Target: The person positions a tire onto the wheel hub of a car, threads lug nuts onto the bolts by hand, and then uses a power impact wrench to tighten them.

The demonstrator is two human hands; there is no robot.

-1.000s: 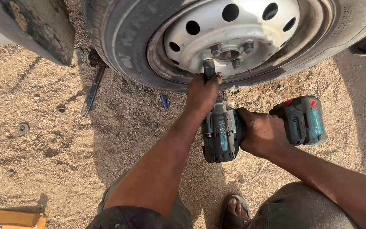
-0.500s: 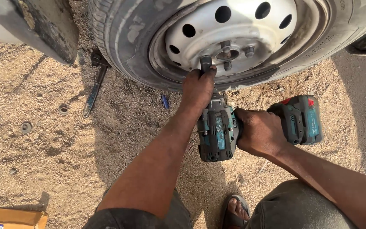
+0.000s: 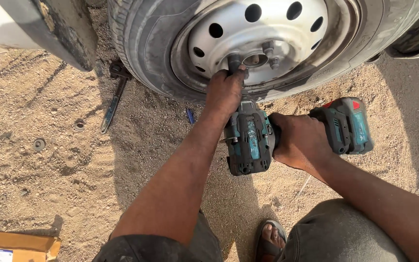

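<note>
A teal and black cordless impact wrench [image 3: 249, 138] points up at a white steel wheel [image 3: 267, 34] inside a black tyre [image 3: 144, 43]. My right hand [image 3: 300, 140] grips the wrench's handle, with the battery pack [image 3: 347, 125] to its right. My left hand [image 3: 225, 90] is wrapped around the front of the tool and its black socket [image 3: 233, 62], which sits at a lug nut near the hub. Two other lug nuts [image 3: 270, 53] show beside the hub.
A long metal wrench [image 3: 113, 99] lies on the sandy ground left of the tyre. A small blue object [image 3: 190, 115] lies under the tyre. A cardboard box [image 3: 15, 246] sits bottom left. My sandalled foot [image 3: 270, 237] rests on the sand below.
The view has tilted so the wheel sits lower in frame. Both hands and the impact wrench have moved closer to the hub, with the socket now at a lug nut.
</note>
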